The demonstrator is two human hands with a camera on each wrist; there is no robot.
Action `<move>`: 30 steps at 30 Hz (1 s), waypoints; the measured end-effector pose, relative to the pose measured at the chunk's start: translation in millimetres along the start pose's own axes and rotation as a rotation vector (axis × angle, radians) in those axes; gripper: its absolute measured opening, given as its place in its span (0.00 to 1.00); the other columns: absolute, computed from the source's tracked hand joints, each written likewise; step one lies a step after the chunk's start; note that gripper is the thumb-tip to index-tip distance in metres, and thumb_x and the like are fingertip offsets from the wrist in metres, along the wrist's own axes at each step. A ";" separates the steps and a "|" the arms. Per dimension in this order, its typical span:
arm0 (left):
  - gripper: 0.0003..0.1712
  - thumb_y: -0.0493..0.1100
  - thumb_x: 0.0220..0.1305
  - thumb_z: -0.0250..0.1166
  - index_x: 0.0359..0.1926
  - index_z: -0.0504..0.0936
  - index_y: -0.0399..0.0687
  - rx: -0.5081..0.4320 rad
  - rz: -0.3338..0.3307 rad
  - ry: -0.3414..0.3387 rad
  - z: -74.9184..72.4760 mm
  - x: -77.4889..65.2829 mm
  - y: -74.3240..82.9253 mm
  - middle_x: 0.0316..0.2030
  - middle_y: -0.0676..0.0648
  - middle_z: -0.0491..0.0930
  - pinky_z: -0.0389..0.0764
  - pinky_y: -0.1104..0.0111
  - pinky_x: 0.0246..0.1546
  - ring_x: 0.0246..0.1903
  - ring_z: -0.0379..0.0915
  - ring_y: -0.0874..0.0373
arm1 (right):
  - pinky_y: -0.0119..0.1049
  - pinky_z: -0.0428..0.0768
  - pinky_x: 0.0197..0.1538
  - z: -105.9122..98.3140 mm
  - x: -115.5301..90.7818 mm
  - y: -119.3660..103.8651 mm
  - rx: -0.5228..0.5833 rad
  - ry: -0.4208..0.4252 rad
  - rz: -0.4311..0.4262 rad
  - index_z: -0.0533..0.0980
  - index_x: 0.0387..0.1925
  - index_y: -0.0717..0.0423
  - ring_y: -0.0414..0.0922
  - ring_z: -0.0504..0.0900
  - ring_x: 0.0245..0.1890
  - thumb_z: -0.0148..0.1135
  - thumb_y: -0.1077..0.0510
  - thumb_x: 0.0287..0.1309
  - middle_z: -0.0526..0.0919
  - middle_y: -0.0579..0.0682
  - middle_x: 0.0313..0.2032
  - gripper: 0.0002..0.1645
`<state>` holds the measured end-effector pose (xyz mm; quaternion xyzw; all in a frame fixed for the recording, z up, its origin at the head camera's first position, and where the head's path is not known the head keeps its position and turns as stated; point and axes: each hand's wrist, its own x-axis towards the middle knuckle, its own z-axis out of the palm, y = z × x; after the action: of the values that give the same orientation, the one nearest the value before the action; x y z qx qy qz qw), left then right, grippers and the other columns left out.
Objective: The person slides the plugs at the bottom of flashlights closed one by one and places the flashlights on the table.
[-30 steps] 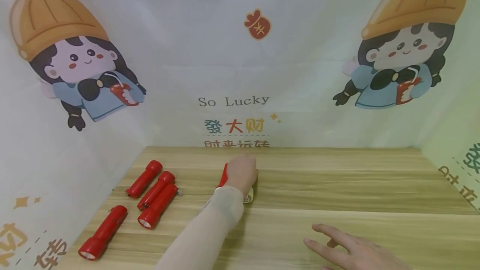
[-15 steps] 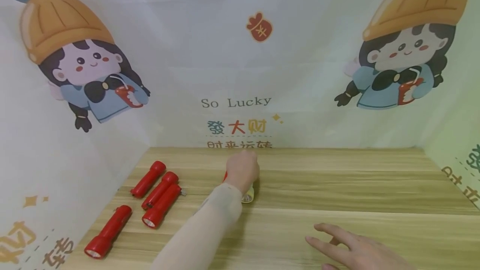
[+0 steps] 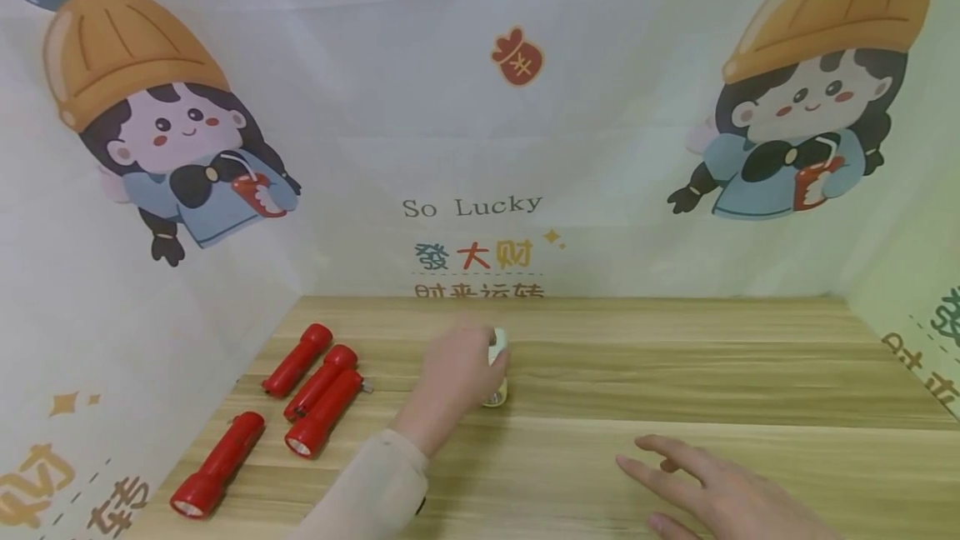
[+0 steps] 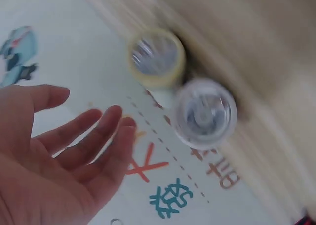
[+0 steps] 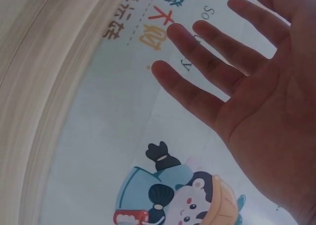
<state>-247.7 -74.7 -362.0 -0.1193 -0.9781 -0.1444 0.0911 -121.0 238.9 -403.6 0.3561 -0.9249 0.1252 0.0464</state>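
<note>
Pulled back toward the near left vs 0.5 s ago, L hand (image 3: pixel 453 373) now bares the far end of the pale torch (image 3: pixel 495 395), which it covered then. Pale torch lies approx mid-table L to R, toward the far side, yellowish lens rim facing near, greenish end far. Left wrist view also shows a 2nd torch (image 4: pixel 204 114) w/ a clear/whitish rim, right beside it; its body colour can't be told. L hand's fingers are loosely apart & slightly bent, apart from both torches in that view, which is a bit blurred. R hand (image 3: pixel 712 490) is at the near right, well apart from the torches, fingers wide & nearly straight, palm showing in right wrist view.

Further left on the table, 4 red torches: far one (image 3: pixel 297 359) w/ head at its far end; next one (image 3: pixel 322 380), same way round; third one (image 3: pixel 324 413) close alongside it, lens near, small metal bit at its far end; near one (image 3: pixel 217 465) set apart, lens near.

Table (image 3: pixel 675 365) is wood-grain, light bands. Behind & at sides hangs a white cloth (image 3: pixel 600 148) w/ "So Lucky", coloured characters, & a printed girl in an orange hat at L (image 3: pixel 187 132) & another at R.
</note>
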 end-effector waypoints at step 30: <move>0.16 0.57 0.71 0.70 0.52 0.88 0.56 -0.315 -0.357 0.044 -31.9 -152.7 -32.0 0.52 0.54 0.87 0.86 0.59 0.45 0.49 0.82 0.55 | 0.33 0.84 0.39 28.9 4.6 -16.1 0.025 0.129 0.118 0.74 0.73 0.33 0.44 0.85 0.58 0.64 0.39 0.73 0.80 0.44 0.68 0.31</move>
<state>-105.6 -145.8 -372.8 0.0461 -0.9467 -0.3118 0.0659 -113.5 216.8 -427.4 0.2928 -0.9377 0.1621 0.0937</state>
